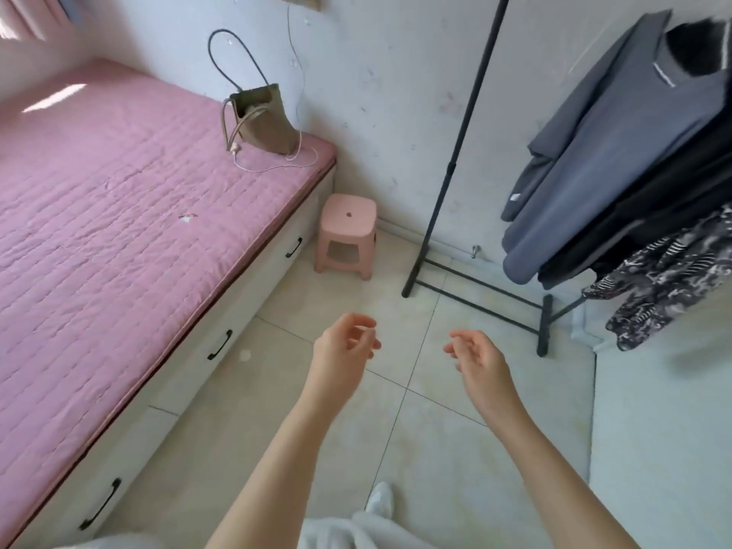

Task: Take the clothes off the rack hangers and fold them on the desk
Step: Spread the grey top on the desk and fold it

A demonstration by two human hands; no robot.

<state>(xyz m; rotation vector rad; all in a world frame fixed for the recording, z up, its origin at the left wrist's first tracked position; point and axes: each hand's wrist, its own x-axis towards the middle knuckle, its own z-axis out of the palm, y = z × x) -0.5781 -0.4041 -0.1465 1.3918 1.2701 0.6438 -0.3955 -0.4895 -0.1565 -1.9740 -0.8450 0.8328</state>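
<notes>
Your left hand (344, 342) and right hand (477, 356) hang relaxed, holding nothing, ready for the grey shirt (618, 144) on the garment rack (459, 152).

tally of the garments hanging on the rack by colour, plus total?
Grey garment: 1
Black garments: at least 1; the dark layers overlap, so the exact count cannot be told
Black-and-white patterned garment: 1
Total: at least 3 visible on the rack; its right part is out of frame.
</notes>
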